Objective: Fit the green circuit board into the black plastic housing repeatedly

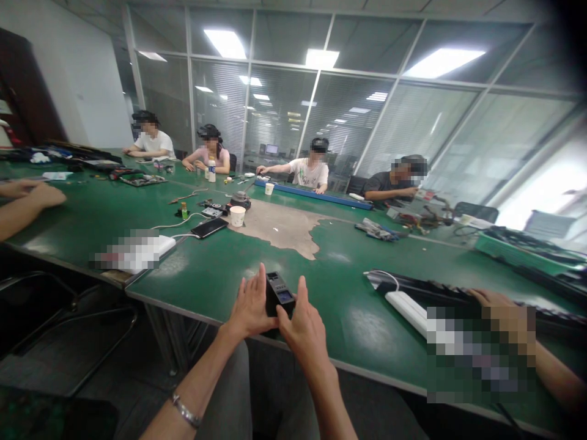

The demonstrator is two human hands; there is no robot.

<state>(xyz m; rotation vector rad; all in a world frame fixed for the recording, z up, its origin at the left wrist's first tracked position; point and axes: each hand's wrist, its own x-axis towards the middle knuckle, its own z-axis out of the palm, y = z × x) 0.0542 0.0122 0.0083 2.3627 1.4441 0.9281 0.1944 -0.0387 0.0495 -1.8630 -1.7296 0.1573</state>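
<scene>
A small black box-shaped device (279, 289) with a grey face, a row of small buttons and a bluish screen is at the near table edge, between my two hands. My left hand (250, 305) is along its left side, fingers stretched upward and thumb pointing in toward its base. On the other side, my right hand (305, 319) mirrors this, fingers straight and thumb near the device's lower end. Neither hand wraps round the device. Whether the palms or thumbs touch it, I cannot tell.
A phone (210, 228) is cabled to a white power strip (160, 247) at left. Paper cup (237, 216) stands beyond. Another white strip (408, 311) and a co-worker's hand (504, 315) are at right. Several people sit around the green table (348, 275).
</scene>
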